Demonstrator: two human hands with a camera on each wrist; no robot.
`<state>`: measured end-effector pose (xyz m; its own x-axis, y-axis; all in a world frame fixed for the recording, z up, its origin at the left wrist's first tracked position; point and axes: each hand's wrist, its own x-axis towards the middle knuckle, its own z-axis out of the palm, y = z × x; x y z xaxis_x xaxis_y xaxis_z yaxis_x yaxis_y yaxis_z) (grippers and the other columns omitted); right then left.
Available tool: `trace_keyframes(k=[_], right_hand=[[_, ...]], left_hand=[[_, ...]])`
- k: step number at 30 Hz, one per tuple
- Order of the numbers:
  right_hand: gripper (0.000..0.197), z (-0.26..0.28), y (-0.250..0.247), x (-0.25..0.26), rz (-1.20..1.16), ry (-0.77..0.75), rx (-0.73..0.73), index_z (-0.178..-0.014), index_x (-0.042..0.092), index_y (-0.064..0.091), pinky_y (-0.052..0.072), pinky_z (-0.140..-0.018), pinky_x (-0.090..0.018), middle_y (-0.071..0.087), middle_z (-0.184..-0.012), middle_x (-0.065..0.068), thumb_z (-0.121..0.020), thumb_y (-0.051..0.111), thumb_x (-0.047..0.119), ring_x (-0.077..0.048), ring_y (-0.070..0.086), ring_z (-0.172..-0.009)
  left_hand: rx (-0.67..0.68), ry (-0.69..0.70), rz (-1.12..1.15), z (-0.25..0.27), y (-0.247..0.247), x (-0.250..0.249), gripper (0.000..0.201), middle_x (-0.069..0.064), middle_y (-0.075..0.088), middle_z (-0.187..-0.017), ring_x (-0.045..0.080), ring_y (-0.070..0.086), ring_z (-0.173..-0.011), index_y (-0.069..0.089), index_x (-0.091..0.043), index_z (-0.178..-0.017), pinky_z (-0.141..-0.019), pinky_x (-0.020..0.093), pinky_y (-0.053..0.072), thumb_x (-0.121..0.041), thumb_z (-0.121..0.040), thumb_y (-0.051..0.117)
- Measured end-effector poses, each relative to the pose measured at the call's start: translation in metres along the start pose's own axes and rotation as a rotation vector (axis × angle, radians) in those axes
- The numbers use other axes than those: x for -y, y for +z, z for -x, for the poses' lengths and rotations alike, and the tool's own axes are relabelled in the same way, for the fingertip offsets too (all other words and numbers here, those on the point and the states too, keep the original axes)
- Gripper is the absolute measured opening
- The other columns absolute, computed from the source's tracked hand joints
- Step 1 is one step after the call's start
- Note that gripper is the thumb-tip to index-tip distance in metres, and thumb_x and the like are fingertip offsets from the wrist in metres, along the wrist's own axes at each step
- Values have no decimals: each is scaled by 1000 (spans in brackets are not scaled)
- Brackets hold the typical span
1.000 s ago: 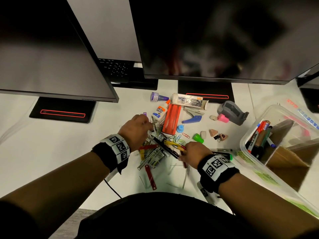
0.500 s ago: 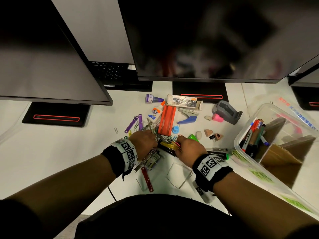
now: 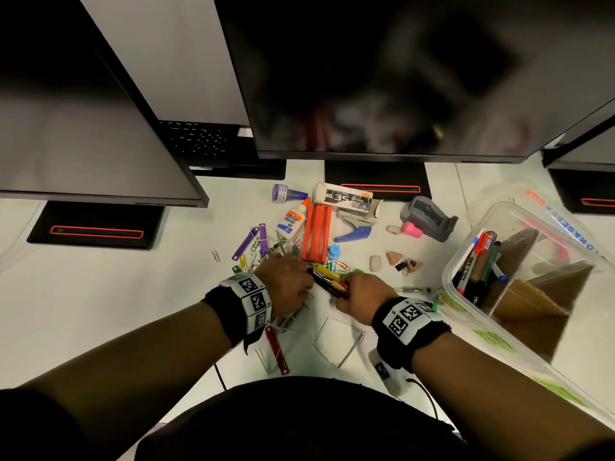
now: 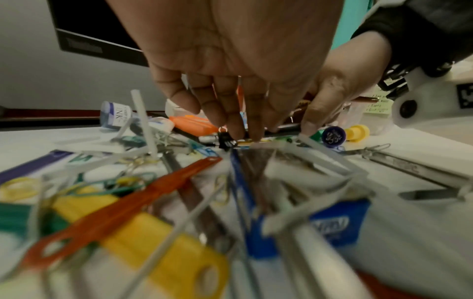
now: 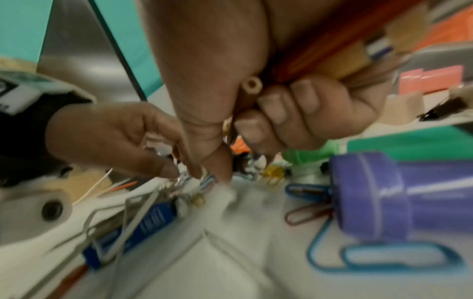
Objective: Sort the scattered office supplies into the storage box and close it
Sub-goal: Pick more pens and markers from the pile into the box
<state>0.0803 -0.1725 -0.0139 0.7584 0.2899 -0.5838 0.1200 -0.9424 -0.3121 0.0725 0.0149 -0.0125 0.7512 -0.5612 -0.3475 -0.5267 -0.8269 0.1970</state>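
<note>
Head view, gathering step: right hand (image 3: 361,296) curled round pens (image 3: 327,281), left hand (image 3: 286,282) fingertips down, loose, in clutter; next, into storage box (image 3: 466,314).

storage box (image 3: 466,261) cut off at right edge; paper clips (image 5: 358,259) blurred

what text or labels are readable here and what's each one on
"ELMER'S Glue-All": white glue bottle
"NO.35": staples box
"INK": purple stamp-ink bottle
"ThinkVision", blurred: monitor bezel
"STORAGE BOX", partly seen: clear storage box
Too small or blurred: markers in the box, green notes on the box wall, blue packet.
</note>
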Motion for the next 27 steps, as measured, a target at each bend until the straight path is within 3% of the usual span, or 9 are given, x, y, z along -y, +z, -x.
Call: trace_keyframes(k=[5, 7, 10, 14, 17, 20, 23, 25, 27], right_hand=[[30, 7, -14, -8, -11, 96, 107, -75, 14, 50, 34, -52, -23, 50, -68, -1, -80, 59, 42, -21, 52, -70], [33, 10, -17, -8, -54, 113, 114, -61, 17, 42, 30, -48, -23, 43, -61, 1, -82, 56, 38, -20, 48, -65], [35, 13, -22, -6, -178, 113, 73, -57, 17, 40, 30, -48, -24, 42, -58, 0, -84, 56, 33, -21, 47, -64], [35, 21, -40, -3, -321, 153, 21, -57, 14, 43, 29, -48, -26, 41, -57, -1, -84, 59, 30, -14, 40, -52], [28, 31, -54, -7, -443, 177, -6, -60, 9, 52, 35, -53, -27, 51, -51, -2, -81, 60, 24, -15, 46, -47], [23, 48, -70, -14, -649, 184, -19, -60, 7, 56, 36, -39, -18, 54, -35, 3, -82, 58, 13, -5, 39, -27], [16, 66, -87, -24, -780, 178, -59, -76, 0, 63, 32, -34, -15, 54, -44, -2, -86, 57, 12, -9, 36, -27], [10, 73, -95, -31, -817, 183, -109, -90, 4, 62, 31, -33, -15, 52, -45, -2, -88, 54, 10, -9, 36, -27], [4, 77, -100, -38, -856, 202, -149, -88, 11, 57, 31, -33, -17, 52, -44, -2, -88, 54, 8, -11, 36, -28]], left_hand=[[234, 66, -168, -15, -6, -16, 26, 8, 60, -114, 29, 54, -109, 62, -14, -110, -91, 39, 46, -24, -89, 49], [310, 43, -231, -19, -6, -22, 25, 9, 58, -117, 30, 53, -112, 60, -13, -110, -91, 41, 43, -18, -89, 49], [336, 35, -292, -22, -6, -30, 26, 8, 56, -119, 30, 50, -115, 55, -12, -113, -93, 41, 40, -12, -90, 44], [286, 70, -319, -21, -4, -29, 29, 12, 58, -117, 33, 52, -112, 53, -8, -117, -92, 41, 39, -8, -89, 44], [283, 62, -285, -22, -7, -26, 30, 13, 59, -116, 34, 55, -110, 51, -6, -118, -90, 39, 42, -9, -88, 46], [260, -61, -79, -24, -19, -24, 26, 10, 63, -108, 31, 60, -104, 54, -10, -115, -84, 35, 46, -12, -90, 47], [184, -83, 175, -26, -31, -22, 15, 7, 65, -97, 27, 63, -97, 54, -18, -100, -81, 32, 48, -12, -90, 46], [91, -89, 274, -26, -40, -22, 20, 5, 66, -109, 23, 61, -103, 58, -20, -108, -84, 29, 46, -15, -92, 47], [-1, -95, 333, -28, -48, -23, 26, 2, 65, -117, 20, 59, -107, 59, -20, -118, -88, 27, 44, -22, -94, 48]])
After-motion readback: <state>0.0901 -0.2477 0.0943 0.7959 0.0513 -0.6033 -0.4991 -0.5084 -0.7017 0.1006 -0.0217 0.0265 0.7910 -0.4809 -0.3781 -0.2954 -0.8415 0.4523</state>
